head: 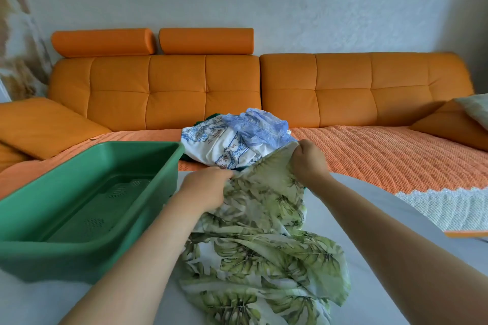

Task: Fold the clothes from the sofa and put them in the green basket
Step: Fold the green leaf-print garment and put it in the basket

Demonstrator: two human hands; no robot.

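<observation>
Now both hands hold 1 garment, a leaf-print cloth (264, 245) in white and green, which lies rumpled on the pale tabletop (369, 208) at 6 o'clock in the view. The left hand (204, 183) has its fingers (223, 173) curled into the cloth's upper edge, grasping it. The right hand (307, 158), just toward 2 o'clock from the left one, pinches the same edge and lifts a corner off the surface, so the plain olive reverse shows between the 2 hands. The rest of the cloth trails down toward 5 o'clock, bunched in loose folds.

The green basket (52, 258) stands on the tabletop at 8 o'clock, just beside the left forearm; its perforated floor is in plain sight. Its far right corner is close to the pile of clothes (227, 145), which sits on the sofa (343, 87) seat at 12 o'clock from the hands: a white piece with a blue pattern, a light blue lacy piece on top, and a bit of dark green beneath. The right hand is close in front of the pile's near edge.

An orange knitted cover (383, 155) spreads over the seat toward 3 o'clock. 2 orange headrests (103, 42) stand on the backrest at 11 o'clock.
</observation>
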